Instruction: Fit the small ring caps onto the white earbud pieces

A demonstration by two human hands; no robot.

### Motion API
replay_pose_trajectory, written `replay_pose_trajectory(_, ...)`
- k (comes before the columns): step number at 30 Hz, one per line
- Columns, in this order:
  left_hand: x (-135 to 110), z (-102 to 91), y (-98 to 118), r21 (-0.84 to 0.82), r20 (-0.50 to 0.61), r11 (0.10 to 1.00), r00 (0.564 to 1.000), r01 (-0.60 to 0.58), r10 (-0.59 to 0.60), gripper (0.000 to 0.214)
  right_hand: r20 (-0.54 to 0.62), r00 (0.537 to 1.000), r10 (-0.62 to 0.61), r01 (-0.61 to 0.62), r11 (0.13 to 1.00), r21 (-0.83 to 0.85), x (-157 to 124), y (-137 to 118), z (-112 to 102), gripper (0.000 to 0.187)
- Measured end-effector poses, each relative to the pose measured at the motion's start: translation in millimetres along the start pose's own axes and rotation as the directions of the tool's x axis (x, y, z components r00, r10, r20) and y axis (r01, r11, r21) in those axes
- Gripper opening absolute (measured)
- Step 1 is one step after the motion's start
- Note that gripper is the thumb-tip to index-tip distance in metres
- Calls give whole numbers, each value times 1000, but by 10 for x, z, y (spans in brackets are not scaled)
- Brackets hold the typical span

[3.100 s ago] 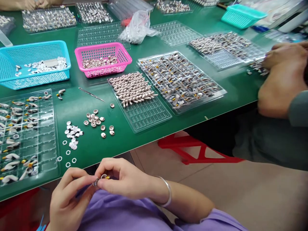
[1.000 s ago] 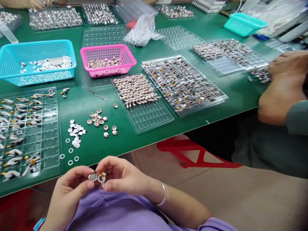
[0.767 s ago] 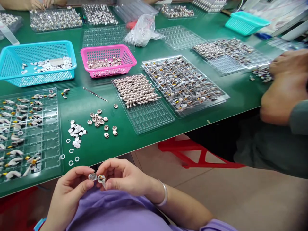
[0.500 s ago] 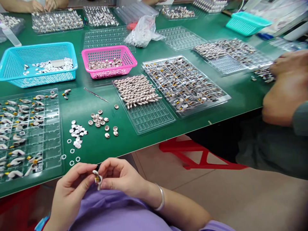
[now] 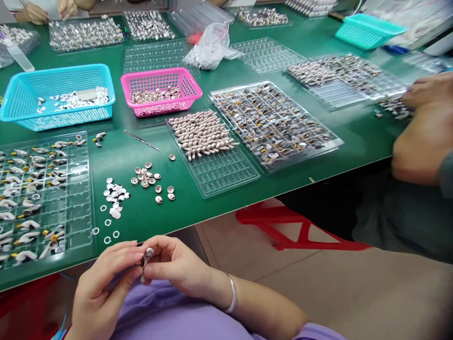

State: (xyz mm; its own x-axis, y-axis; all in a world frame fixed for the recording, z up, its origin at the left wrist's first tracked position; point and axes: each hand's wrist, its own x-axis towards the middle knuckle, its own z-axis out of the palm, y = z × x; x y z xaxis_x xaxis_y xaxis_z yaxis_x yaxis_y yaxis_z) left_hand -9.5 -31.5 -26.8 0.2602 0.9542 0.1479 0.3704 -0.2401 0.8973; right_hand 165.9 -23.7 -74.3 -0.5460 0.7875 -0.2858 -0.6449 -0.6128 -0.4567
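Over my lap, just in front of the table edge, my left hand [image 5: 106,278] and my right hand [image 5: 173,262] meet around a small earbud part [image 5: 148,253]. It has a pale round end and a dark and yellowish middle. Both hands pinch it between thumb and fingers, which hide much of it. On the table beyond lie a pile of white round discs [image 5: 115,198] with several loose white rings [image 5: 107,222]. Beside them are several beige earbud shells [image 5: 145,174]. At left, a clear tray [image 5: 76,212] holds earbud parts with yellow bits.
Metal tweezers [image 5: 143,140] lie behind the shells. A blue basket [image 5: 71,118] and a pink basket [image 5: 163,109] stand farther back. Trays of beige pieces [image 5: 201,134] and of assembled parts [image 5: 272,123] sit to the right. A co-worker's arm [image 5: 417,141] reaches in at right, above a red stool [image 5: 297,229].
The earbud part has been turned between my fingers, so its round end now faces up. My left fingers have closed over more of it. The view has shifted slightly.
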Motion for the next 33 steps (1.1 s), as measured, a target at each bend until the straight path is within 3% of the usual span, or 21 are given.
replay_pose_trajectory(3,-3,9,-7,7,-65,999,997,43,-43,35,-3,1000,2,-2,1000,3,7,10,4,36)
replay_pose_trajectory(12,44,6,10,-160,-34,967,978,198,-206,10,-33,999,-23,21,998,-60,-14,-2,6,33)
replay_pose_trajectory(15,29,17,-26,-283,20,901,941,330,-338,2,-40,996,-77,72,990,-119,-25,-6,17,31)
replay_pose_trajectory(18,19,21,-48,-421,91,790,887,446,-452,8,-3,984,-176,171,960,-220,-48,-21,35,29)
replay_pose_trajectory(21,42,24,-18,-488,141,713,851,504,-506,14,85,953,-290,299,859,-416,-83,-71,60,26)
replay_pose_trajectory(24,74,36,29,-518,171,667,828,536,-533,18,189,906,-380,413,686,-599,-113,-143,89,24)
replay_pose_trajectory(27,70,49,41,-532,141,651,814,543,-563,17,238,873,-427,462,562,-686,-122,-197,112,20)
replay_pose_trajectory(33,-12,18,-17,-450,78,759,868,470,-491,11,235,860,-453,465,505,-727,-107,-212,131,12)
